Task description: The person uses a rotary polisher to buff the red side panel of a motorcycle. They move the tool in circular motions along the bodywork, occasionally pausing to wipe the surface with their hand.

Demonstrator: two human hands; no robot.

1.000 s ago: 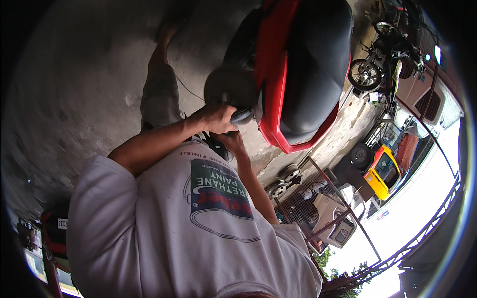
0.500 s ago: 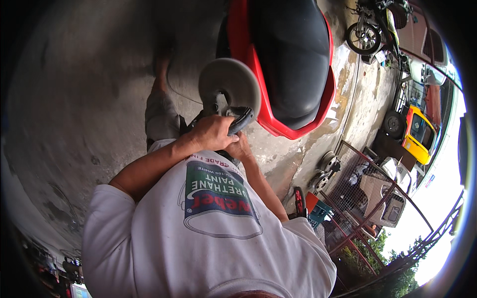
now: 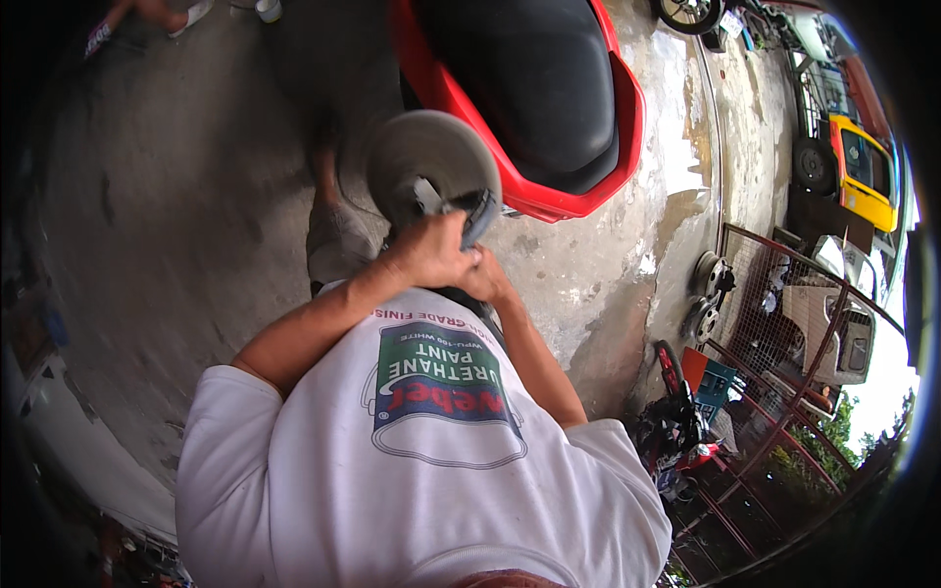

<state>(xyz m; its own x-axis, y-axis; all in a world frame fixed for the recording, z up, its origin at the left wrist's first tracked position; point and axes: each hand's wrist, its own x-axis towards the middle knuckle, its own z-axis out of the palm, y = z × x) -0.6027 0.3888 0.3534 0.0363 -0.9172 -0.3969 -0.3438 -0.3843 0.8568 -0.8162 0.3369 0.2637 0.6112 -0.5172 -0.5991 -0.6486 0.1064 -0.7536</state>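
Note:
Both my hands are closed on a power polisher with a round grey pad (image 3: 420, 147) and a dark looped handle (image 3: 478, 220). My left hand (image 3: 429, 253) wraps its grip just below the pad. Close against it, my right hand (image 3: 480, 274) holds the tool lower down, its fingers partly hidden. The pad faces away from me, beside the red side panel (image 3: 461, 103) of a motorcycle. Whether pad and panel touch, I cannot tell. The motorcycle's black seat (image 3: 529, 83) lies ahead, rimmed by a red tail piece (image 3: 578, 206).
Stained concrete floor (image 3: 196, 245) surrounds me. At the upper left are another person's foot (image 3: 196, 15) and a small pale cup (image 3: 268, 10). On the right stand a mesh fence (image 3: 755, 274), wheel rims (image 3: 708, 274), a red motorcycle (image 3: 676, 431) and a yellow vehicle (image 3: 863, 171).
My view has shifted, bringing the other person's foot and the red motorcycle at right into sight. The polisher stays in both hands, beside the red panel.

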